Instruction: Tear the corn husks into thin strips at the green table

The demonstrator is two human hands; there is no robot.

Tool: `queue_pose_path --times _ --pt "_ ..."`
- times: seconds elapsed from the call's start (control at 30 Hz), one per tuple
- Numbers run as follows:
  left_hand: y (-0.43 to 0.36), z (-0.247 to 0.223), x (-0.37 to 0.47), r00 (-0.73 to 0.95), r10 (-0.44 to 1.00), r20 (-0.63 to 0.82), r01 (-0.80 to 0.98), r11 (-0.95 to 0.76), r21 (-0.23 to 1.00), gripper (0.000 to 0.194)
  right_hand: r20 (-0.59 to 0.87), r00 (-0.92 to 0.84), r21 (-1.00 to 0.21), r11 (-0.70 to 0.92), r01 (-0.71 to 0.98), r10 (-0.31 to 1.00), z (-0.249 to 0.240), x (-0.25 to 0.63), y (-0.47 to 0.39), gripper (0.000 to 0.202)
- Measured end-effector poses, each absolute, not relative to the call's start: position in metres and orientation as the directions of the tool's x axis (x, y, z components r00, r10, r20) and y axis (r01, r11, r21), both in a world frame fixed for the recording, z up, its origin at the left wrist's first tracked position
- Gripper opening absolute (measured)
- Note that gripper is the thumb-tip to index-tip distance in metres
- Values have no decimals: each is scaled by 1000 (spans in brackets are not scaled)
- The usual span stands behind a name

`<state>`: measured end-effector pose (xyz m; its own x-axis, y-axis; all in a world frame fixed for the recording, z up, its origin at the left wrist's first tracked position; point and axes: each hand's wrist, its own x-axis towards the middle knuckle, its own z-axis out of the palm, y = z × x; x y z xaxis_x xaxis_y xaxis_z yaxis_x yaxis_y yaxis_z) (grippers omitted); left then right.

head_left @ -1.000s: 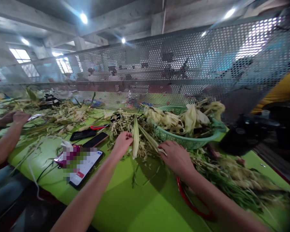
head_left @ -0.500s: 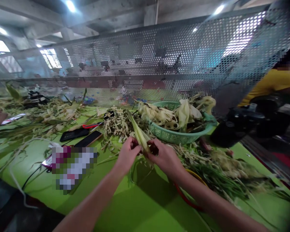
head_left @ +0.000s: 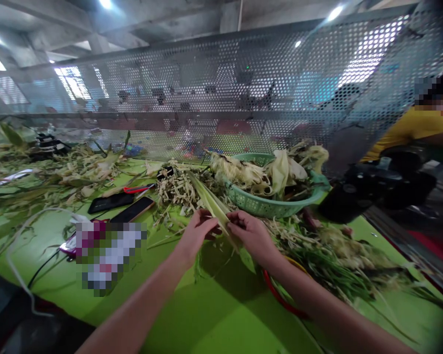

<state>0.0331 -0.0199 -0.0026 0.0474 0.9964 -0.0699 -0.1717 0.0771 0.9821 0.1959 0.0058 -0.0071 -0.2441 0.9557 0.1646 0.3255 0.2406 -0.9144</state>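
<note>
A pale green corn husk (head_left: 211,202) is stretched between my two hands over the green table (head_left: 214,314). My left hand (head_left: 197,233) pinches its left edge between thumb and fingers. On the right edge, my right hand (head_left: 251,236) grips the same husk, fingers curled. The husk's long tip points up and away, toward a heap of shredded dry husk pieces (head_left: 179,191). Beyond my right hand stands a green plastic basket (head_left: 258,206) piled with dry husks and corn silk.
Two phones (head_left: 132,210) lie at the left, with red-handled scissors (head_left: 138,189) and a white cable (head_left: 18,270). Green and dry strips (head_left: 328,265) spread at the right beside a black object (head_left: 350,191). A perforated metal screen (head_left: 192,98) closes the back. A person in yellow (head_left: 409,125) sits far right.
The husk looks more opened out between my hands, and my right hand has shifted slightly along it. At the far left, another person's hand has moved mostly out of view.
</note>
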Motion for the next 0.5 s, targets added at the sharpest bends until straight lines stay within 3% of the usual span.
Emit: queue_pose_path --times 0.17,0.27,0.4,0.5 --pt "-17 -5 34 28 997 -75 -202 79 976 16 219 -236 -895 291 337 947 -5 195 5 17" --pt "-19 -4 33 63 996 -57 -207 69 976 22 253 -245 -840 339 424 936 -5 195 3 17" --pt "-21 -5 35 83 993 -86 -160 98 982 29 346 -312 -567 462 681 885 -5 192 -6 18" --pt "-18 -10 36 71 994 -78 -119 86 989 26 390 -370 -403 518 755 843 -5 191 -10 21"
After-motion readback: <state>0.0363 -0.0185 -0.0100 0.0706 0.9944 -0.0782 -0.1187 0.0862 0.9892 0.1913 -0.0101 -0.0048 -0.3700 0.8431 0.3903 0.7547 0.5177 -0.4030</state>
